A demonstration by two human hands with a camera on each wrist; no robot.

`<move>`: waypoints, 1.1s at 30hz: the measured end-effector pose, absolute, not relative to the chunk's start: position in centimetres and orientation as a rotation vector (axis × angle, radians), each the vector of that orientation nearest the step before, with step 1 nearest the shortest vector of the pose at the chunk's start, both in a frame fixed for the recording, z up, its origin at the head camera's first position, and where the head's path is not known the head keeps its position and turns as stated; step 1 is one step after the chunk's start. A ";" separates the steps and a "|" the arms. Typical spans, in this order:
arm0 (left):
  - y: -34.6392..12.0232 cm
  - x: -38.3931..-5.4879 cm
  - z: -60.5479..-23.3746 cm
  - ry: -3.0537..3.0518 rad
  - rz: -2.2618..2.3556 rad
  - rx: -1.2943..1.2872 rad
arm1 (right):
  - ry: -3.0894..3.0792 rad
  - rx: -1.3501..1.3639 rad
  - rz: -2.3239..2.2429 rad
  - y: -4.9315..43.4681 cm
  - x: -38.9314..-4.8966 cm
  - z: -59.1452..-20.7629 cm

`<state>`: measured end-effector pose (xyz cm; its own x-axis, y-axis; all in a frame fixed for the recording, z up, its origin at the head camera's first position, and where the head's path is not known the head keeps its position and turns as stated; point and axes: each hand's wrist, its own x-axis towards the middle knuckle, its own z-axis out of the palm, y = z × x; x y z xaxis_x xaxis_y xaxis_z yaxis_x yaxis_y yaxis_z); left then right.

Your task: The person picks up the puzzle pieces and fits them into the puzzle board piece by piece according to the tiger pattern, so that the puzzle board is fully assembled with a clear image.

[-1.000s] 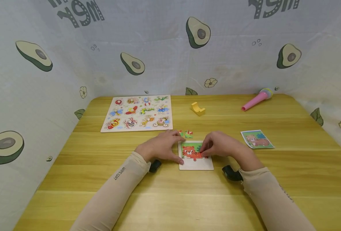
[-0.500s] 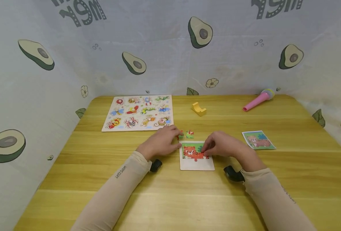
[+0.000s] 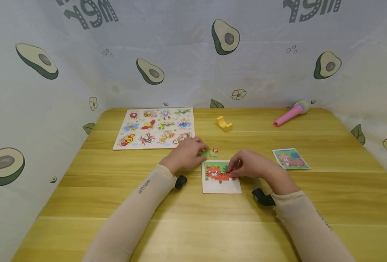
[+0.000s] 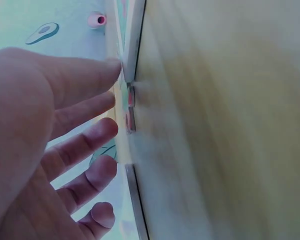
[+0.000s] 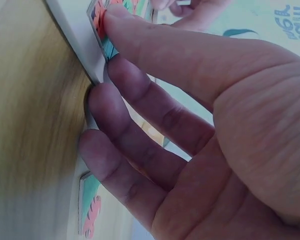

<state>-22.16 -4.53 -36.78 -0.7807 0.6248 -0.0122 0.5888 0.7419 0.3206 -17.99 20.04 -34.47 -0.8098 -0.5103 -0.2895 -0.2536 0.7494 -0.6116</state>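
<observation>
In the head view a small white puzzle board (image 3: pixel 221 187) lies mid-table, its upper half filled with joined tiger puzzle pieces (image 3: pixel 214 171). My right hand (image 3: pixel 252 165) is at the board's right side. The right wrist view shows its thumb on the red face of a puzzle piece (image 5: pixel 97 20), with the index fingertip at that piece's edge. My left hand (image 3: pixel 187 153) is beyond the board's upper left corner, over loose puzzle pieces (image 3: pixel 213 152), one partly hidden by its fingers. Those fingers look spread and loosely bent in the left wrist view, near thin pieces (image 4: pixel 130 120).
A peg puzzle board with insects (image 3: pixel 154 127) lies at the back left, close behind my left hand. Farther back are a yellow curved block (image 3: pixel 224 124) and a pink toy microphone (image 3: pixel 291 114). To the right of my right hand lies a tiger picture card (image 3: pixel 291 159).
My left hand has left the small board's left edge and moved up to the loose pieces behind it. The right hand keeps its place on the puzzle.
</observation>
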 end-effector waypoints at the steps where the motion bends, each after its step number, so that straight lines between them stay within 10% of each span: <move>1: -4.3 -22.3 -36.8 2.815 0.443 0.981 | 2.501 -0.573 -0.787 20.1 -18.0 -34.5; 33: -2.6 -23.5 -36.2 2.880 0.307 0.930 | 2.485 -0.586 -0.796 20.2 -18.0 -34.6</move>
<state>-23.46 -2.64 -36.24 -0.8085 0.5876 -0.0326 0.5675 0.7931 0.2211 -17.98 20.22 -34.62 -0.8020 -0.5192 -0.2952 -0.2511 0.7416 -0.6220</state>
